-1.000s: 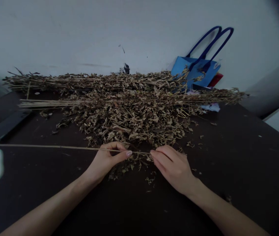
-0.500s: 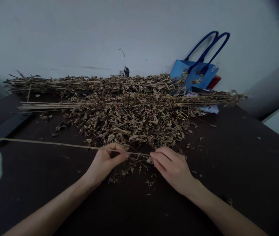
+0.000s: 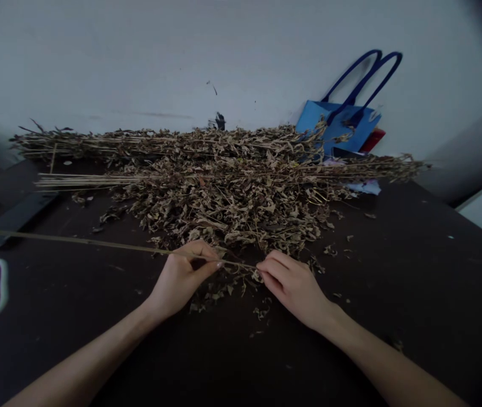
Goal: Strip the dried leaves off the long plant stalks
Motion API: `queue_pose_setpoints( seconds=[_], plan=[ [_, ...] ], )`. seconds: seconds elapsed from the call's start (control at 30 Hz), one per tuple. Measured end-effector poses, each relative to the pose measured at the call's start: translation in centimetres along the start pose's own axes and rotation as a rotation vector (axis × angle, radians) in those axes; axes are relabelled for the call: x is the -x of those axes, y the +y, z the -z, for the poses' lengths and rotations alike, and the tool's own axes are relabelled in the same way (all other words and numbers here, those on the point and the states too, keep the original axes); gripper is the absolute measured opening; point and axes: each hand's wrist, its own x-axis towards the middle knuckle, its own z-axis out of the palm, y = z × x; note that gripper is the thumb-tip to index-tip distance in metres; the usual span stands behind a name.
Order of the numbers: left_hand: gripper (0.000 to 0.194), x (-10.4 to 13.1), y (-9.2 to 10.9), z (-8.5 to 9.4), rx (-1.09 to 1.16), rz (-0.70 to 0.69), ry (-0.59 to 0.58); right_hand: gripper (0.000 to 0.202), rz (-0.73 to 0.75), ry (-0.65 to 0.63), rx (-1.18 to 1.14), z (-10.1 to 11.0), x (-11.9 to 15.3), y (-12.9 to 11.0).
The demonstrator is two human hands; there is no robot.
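Note:
A long thin dried plant stem (image 3: 109,244) runs from the left edge of the view to the middle, low over the dark table. My left hand (image 3: 181,274) pinches it between thumb and fingers. Closed on the stem near its right end is my right hand (image 3: 294,288), a short gap from the left. Dried leaves hang or lie below that gap; which are attached to the stem I cannot tell. Just beyond both hands spreads a heap of brown dried leaves (image 3: 232,212).
Bundles of dried stems (image 3: 92,180) lie across the back of the table (image 3: 414,271) by the wall. A blue bag (image 3: 338,121) with dark blue handles leans at the back right. At the left are a dark flat object (image 3: 20,217) and a pale-rimmed object (image 3: 1,288).
The stem's left part has risen slightly and its right end tilts down a little more. Both hands keep their pinch, the right one shifting slightly left. The whole view has shifted a little.

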Motion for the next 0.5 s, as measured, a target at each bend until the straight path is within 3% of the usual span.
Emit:
queue_pose_setpoints(
  seconds=[0.2, 0.4, 0.5],
  plan=[
    [0.012, -0.3, 0.4, 0.3, -0.080, -0.046, 0.030, 0.016, -0.033, -0.035, -0.126, 0.2, -0.3, -0.3],
    [0.014, -0.8, -0.4, 1.9, -0.209, -0.068, 0.227, 0.015, -0.073, 0.020, -0.241, 0.9, -0.5, -0.3],
    [0.015, -0.9, -0.7, 2.2, -0.255, -0.043, 0.184, 0.015, -0.115, 0.057, -0.253, 1.2, -0.6, 0.0]
  ],
)
